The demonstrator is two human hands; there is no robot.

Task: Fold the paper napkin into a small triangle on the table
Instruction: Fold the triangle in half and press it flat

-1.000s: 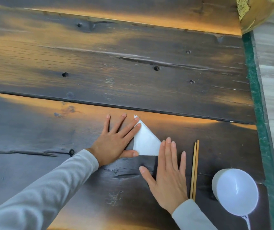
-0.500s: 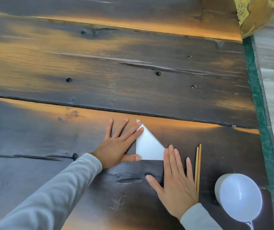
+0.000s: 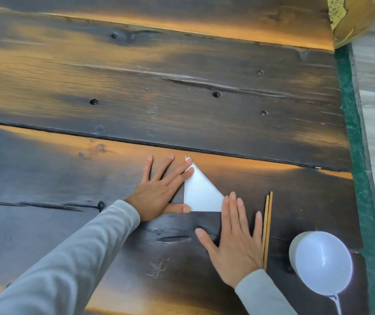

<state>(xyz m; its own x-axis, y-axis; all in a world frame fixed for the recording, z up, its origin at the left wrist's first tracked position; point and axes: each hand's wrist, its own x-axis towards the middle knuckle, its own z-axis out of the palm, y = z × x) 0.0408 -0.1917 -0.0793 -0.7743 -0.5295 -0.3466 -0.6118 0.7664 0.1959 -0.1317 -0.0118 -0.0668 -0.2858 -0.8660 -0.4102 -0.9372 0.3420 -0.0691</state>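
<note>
The white paper napkin (image 3: 201, 193) lies on the dark wooden table (image 3: 159, 98) as a small flat triangle, its point aimed away from me. My left hand (image 3: 161, 189) rests flat with spread fingers at the napkin's left edge; two fingertips and the thumb tip touch the paper. My right hand (image 3: 235, 237) lies flat, palm down, just below and right of the triangle, its fingertips at the napkin's lower right corner. Neither hand grips anything.
A pair of wooden chopsticks (image 3: 267, 226) lies right beside my right hand. A white bowl (image 3: 321, 262) stands at the near right. The table's green right edge (image 3: 357, 155) borders a pale floor. A yellowish post (image 3: 359, 17) stands at the far right corner.
Both hands have stayed flat beside the triangle. My right hand's fingertips have slid slightly left onto the napkin's lower right corner. The napkin itself has not shifted.
</note>
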